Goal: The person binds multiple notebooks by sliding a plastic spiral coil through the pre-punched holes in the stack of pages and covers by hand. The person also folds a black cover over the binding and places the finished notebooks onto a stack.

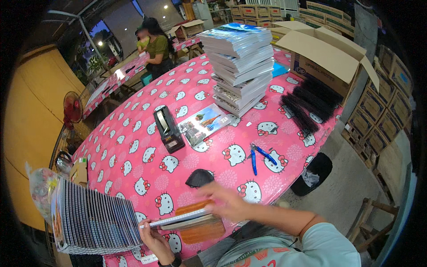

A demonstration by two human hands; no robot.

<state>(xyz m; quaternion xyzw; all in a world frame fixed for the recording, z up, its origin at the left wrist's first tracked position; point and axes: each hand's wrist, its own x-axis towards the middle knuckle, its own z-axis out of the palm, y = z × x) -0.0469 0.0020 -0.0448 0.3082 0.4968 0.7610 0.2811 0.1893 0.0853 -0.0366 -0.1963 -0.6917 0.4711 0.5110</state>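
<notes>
"Booklet is in work here, yes? Where is it exactly?"

"It is at the near edge of the table, before the person's body. It is thin and flat, and its narrow white edge shows a row of small marks; holes or coil, I cannot tell. Just beside it appears an orange-brown piece, streaked like wood."

"Which other materials do you see?"

"The table has a shiny pink cover with cat faces. Black coils lie in a bristly heap near one open cardboard box."

"Can you count the things?"

"One black tape dispenser, one flat booklet with a glossy picture cover, one pair of blue-handled pliers and one small rounded black object. Also one tall pile of books and one ribbed row of bound booklets; inside these two, the pieces are too many for me to count."

"And each hand?"

"The left hand is closed on the left end of the booklet, pinching it. The right hand is blurred at the other end, fingers partly bent; whether it grips, I cannot tell."
</notes>
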